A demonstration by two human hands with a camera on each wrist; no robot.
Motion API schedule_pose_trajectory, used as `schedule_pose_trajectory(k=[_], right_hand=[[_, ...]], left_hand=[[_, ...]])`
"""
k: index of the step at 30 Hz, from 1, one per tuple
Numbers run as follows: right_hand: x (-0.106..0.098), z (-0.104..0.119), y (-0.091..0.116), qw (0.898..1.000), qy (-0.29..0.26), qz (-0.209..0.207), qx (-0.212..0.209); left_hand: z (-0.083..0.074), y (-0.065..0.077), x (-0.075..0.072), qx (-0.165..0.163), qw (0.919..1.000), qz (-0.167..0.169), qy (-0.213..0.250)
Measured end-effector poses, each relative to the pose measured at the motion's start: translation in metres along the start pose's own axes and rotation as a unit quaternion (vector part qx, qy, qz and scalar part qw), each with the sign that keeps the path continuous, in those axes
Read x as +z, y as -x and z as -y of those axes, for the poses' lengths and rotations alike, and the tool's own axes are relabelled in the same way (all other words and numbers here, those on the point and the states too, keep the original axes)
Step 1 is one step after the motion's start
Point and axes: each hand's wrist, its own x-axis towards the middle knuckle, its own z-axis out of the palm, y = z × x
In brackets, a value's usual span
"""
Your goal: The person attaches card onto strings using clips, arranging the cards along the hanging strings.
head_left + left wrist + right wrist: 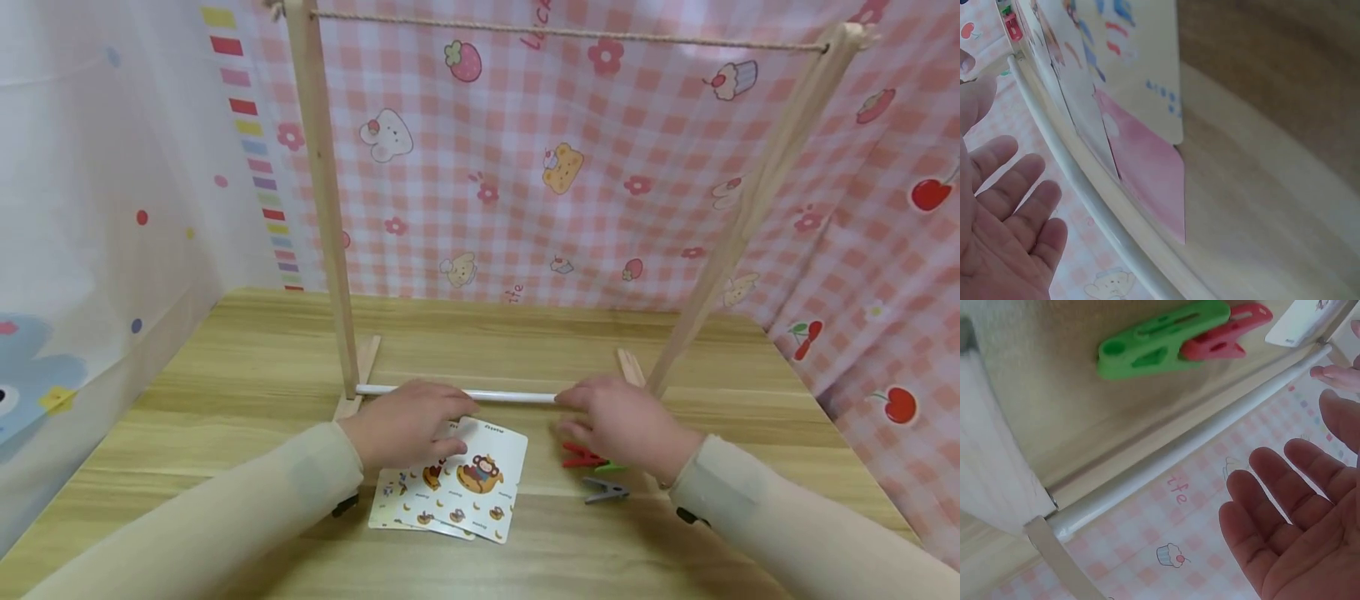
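Note:
My left hand (pixel 412 425) hovers over the left part of several overlapping printed cards, its fingers relaxed and holding nothing. The top card (pixel 498 479) shows a monkey with bananas, and a pink card (pixel 1147 169) pokes out beneath the others in the left wrist view. To the right, my right hand (pixel 626 425) is above a red clothespin (pixel 581 456) and a green clothespin (pixel 1147 340), with loosely bent, empty fingers. A grey clothespin (pixel 604 490) lies nearer me. Behind both hands runs a white rod (pixel 517 397), low between two wooden posts; the fingertips overlap it in the head view.
A left wooden post (pixel 326 183) and a right wooden post (pixel 757 200) rise from feet on the wooden table (pixel 225 400). Between their tops stretches a rope (pixel 562 32). A pink checked cloth (pixel 495 225) hangs behind the frame, with printed cloth on both sides.

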Motion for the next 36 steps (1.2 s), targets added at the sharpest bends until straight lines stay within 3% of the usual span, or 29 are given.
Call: schedule_pose_trajectory(k=[9,25,36], right_hand=[[0.009,0.002,0.007,0.999,0.021,0.023,-0.011],[0.023,-0.001,0.011,0.997,0.005,0.054,-0.05],[0.03,-0.003,0.011,0.997,0.013,0.057,-0.056]], left_hand=[[-0.001,0.004,0.002,-0.034,0.9985,0.04,0.014],[0.002,0.003,0.009,-0.054,0.9967,0.055,0.024],[-0.002,0.0,0.012,-0.012,0.998,0.057,-0.025]])
